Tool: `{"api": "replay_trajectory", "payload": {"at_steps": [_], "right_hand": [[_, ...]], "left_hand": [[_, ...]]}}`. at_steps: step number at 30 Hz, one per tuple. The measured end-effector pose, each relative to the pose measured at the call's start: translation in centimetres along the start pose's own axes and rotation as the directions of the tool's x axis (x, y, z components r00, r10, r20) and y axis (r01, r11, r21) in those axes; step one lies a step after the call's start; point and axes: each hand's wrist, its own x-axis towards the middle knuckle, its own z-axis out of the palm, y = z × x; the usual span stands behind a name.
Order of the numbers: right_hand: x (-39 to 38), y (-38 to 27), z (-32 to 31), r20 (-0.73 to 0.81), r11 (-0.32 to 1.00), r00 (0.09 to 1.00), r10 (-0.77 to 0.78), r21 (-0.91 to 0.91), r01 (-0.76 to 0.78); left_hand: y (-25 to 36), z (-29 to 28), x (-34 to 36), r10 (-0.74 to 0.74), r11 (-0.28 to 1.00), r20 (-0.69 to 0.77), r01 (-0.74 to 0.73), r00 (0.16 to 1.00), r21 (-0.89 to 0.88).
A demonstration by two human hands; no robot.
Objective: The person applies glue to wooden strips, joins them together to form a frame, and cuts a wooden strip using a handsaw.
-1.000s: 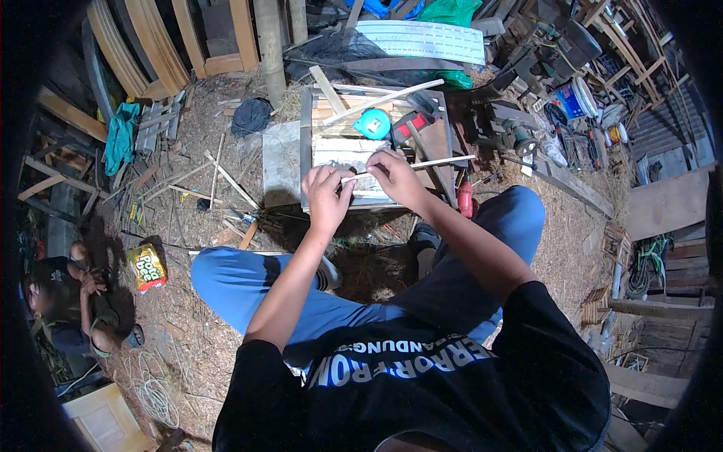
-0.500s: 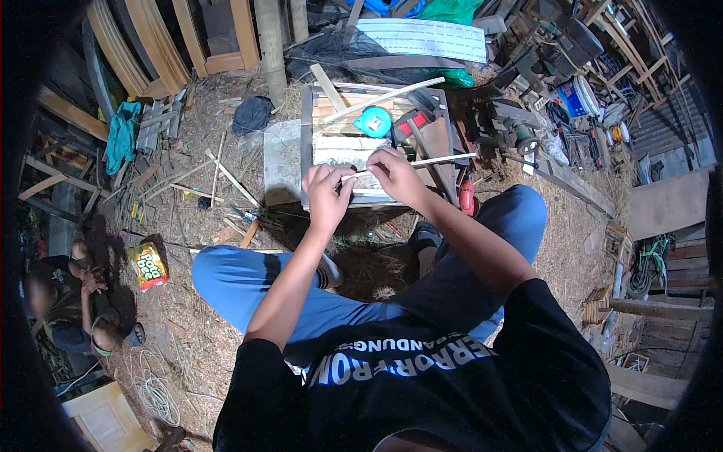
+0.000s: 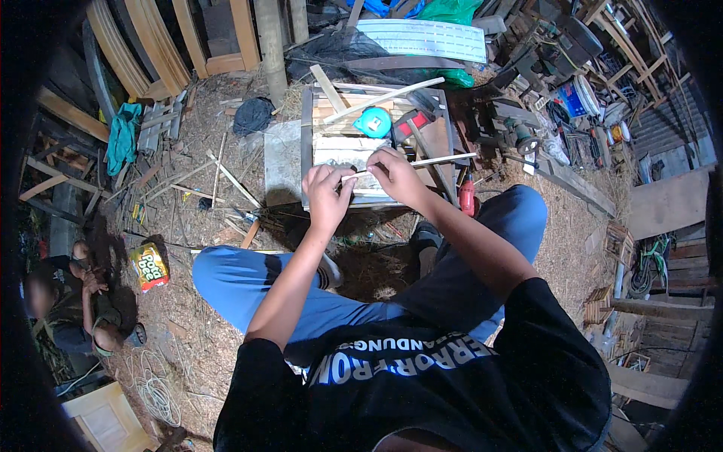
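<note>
Wood, pale and narrow, forms the strip (image 3: 446, 159) held in the worker's two hands. From where I stand, the strip lies above the near part of a low worktable (image 3: 306, 135), slanting slightly, its free end extending to the right past the tabletop edge.

Left hand (image 3: 327, 197): thumb and fingers are pinched together on the left end of the strip. Right hand (image 3: 395, 179): fingertips are closed on the strip just beside the left hand, with the wrist angled in from the right. The exact contact of the right thumb is hidden from me.

Tabletop layout: a turquoise tape measure (image 3: 373, 122) lies beyond the hands, near the middle. A longer pale batten (image 3: 384, 101) lies diagonally behind it. A red-and-black object (image 3: 414, 123) sits to the right of the tape measure; its kind cannot be determined.

Surroundings: a red power tool (image 3: 466, 199) stands beside the table's right edge, near the worker's right knee. On the ground at left, a yellow packet (image 3: 149, 267) lies near a seated person (image 3: 68, 309).
</note>
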Motion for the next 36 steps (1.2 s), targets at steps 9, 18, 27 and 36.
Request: {"api": "replay_trajectory", "payload": {"at_steps": [9, 18, 27, 36], "right_hand": [[-0.1, -0.1, 0.3, 0.008, 0.997, 1.0, -0.026, -0.078, 0.026], [-0.3, 0.1, 0.4, -0.01, 0.993, 0.997, -0.072, -0.092, 0.071], [-0.5, -0.5, -0.2, -0.016, 0.995, 0.999, 0.041, 0.091, -0.039], [-0.5, -0.4, -0.9, -0.002, 0.978, 0.993, 0.118, 0.173, -0.116]], "left_hand": [[-0.1, 0.1, 0.0, -0.016, 1.0, 0.009, 0.016, 1.0, 0.001], [0.6, 0.6, 0.4, 0.0, 0.998, -0.004, 0.001, 1.0, 0.058], [1.8, 2.4, 0.4, -0.096, 0.995, 0.002, 0.096, 0.995, 0.032], [1.7, 2.8, 0.3, -0.015, 1.0, -0.038, 0.015, 0.999, 0.011]]}}
